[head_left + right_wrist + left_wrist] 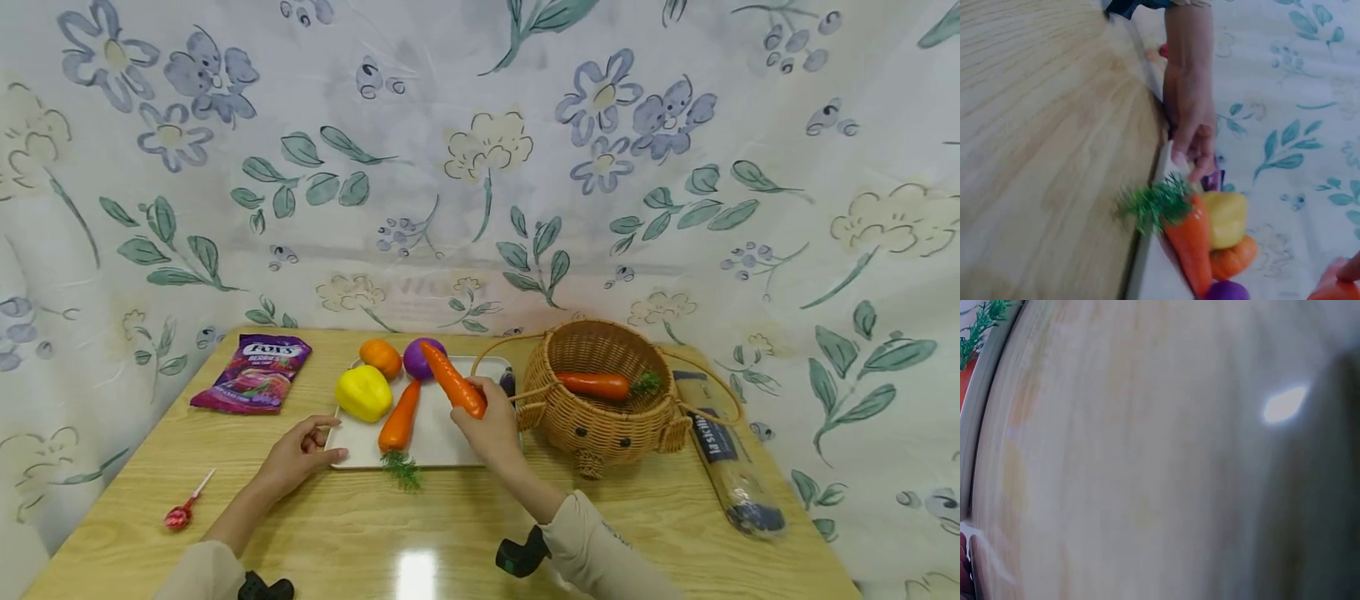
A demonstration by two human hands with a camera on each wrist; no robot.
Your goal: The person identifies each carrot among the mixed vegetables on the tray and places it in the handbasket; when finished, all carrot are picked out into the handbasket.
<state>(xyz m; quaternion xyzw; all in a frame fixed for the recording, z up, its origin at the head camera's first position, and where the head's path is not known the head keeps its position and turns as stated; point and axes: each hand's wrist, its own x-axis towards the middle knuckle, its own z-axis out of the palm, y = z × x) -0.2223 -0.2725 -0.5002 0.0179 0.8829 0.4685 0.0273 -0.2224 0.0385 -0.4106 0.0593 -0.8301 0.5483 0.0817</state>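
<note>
The right hand (pixel 491 421) has a carrot (pixel 452 379). Its grip is pinching the fat end, with the thumb on one side and fingers on the other. The carrot is over the white tray (pixel 442 437), and its thin tip points toward the purple ball (pixel 415 364).

The left hand (pixel 300 454) holds the tray's near left corner. Its grip is bent around that corner, with the thumb on the edge.

On the tray lie a second carrot (pixel 400 421) with a green top, a yellow pepper (pixel 363 394), a small pumpkin (pixel 381 358) and the purple ball. A dark thing by the right hand is mostly hidden.

Just right of the tray is a basket (pixel 558 421) with a third carrot (pixel 596 385) inside. A pasta bag (pixel 723 471) lies beside it. On the tabletop's (pixel 360 542) left side are a candy bag (pixel 255 375) and a lollipop (pixel 178 517).
</note>
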